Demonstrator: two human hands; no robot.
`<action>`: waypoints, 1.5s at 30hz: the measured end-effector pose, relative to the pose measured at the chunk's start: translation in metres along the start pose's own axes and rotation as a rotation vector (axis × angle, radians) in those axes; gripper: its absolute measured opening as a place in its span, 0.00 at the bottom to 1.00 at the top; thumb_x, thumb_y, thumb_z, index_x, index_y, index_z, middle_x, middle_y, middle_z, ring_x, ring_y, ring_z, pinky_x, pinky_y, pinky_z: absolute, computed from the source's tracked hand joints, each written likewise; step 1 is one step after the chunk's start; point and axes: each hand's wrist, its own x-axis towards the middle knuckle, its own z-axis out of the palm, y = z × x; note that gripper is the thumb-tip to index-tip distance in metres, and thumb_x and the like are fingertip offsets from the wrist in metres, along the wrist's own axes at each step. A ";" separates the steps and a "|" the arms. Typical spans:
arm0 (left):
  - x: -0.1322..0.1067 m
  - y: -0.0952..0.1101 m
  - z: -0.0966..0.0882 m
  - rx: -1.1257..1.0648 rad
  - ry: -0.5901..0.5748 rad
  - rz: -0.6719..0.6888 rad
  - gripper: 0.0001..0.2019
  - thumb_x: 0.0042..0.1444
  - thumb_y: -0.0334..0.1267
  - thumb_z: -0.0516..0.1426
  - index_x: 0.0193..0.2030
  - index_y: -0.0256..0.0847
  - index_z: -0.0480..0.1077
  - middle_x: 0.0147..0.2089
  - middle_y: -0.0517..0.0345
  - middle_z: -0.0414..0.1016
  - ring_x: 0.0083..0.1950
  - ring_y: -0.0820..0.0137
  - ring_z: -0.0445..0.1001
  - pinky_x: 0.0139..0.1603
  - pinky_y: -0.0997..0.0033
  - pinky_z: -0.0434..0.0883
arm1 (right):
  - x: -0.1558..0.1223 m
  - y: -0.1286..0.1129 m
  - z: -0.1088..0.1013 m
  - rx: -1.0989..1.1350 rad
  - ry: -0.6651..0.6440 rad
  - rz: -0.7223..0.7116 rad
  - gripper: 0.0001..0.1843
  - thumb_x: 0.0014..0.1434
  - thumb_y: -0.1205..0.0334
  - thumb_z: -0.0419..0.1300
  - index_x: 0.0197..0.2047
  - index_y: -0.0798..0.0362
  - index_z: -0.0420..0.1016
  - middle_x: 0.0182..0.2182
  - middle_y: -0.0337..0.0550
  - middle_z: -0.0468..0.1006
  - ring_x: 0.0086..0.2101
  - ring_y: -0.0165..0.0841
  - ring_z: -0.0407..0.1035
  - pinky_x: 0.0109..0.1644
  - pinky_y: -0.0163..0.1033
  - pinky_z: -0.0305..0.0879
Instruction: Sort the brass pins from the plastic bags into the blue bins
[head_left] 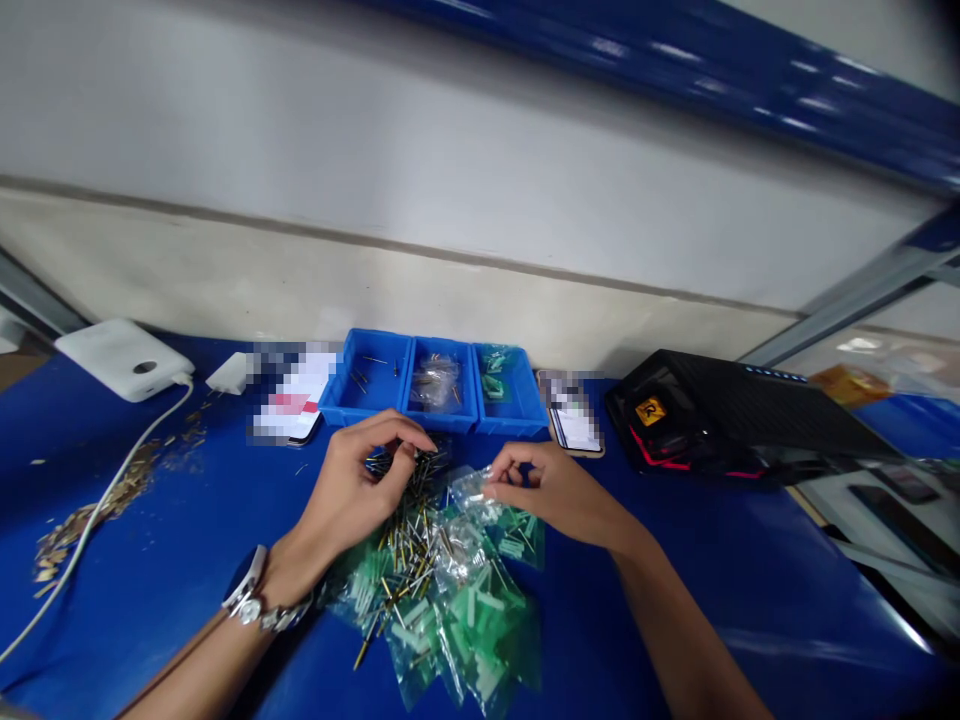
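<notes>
My left hand [364, 485], with a watch and a bracelet at the wrist, is above a pile of thin metal rods [412, 540] in gold, silver and dark tones. Its thumb and index finger are pinched together; what is between them is too small to make out. My right hand [551, 490] pinches the edge of a small clear plastic bag [474, 492] at the right side of the pile. Other clear bags [459, 548] lie below it. Green-tinted bags [480, 640] with pale short sticks inside spread around the rods.
Behind the pile stand three joined blue bins [442, 415] holding a few rods, clear bags and green bags. Phones lie at left [300, 400] and right [576, 415]. A white power bank [124, 358] with cable, wood-like shavings [97, 515] and a black device [735, 410] flank the blue table.
</notes>
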 end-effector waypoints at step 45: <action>0.000 -0.001 0.003 0.002 0.031 0.068 0.13 0.58 0.27 0.52 0.32 0.41 0.77 0.40 0.56 0.77 0.41 0.69 0.76 0.43 0.66 0.71 | 0.009 0.008 0.021 -0.486 0.244 -0.210 0.12 0.59 0.61 0.64 0.48 0.46 0.79 0.48 0.42 0.79 0.47 0.42 0.73 0.50 0.48 0.69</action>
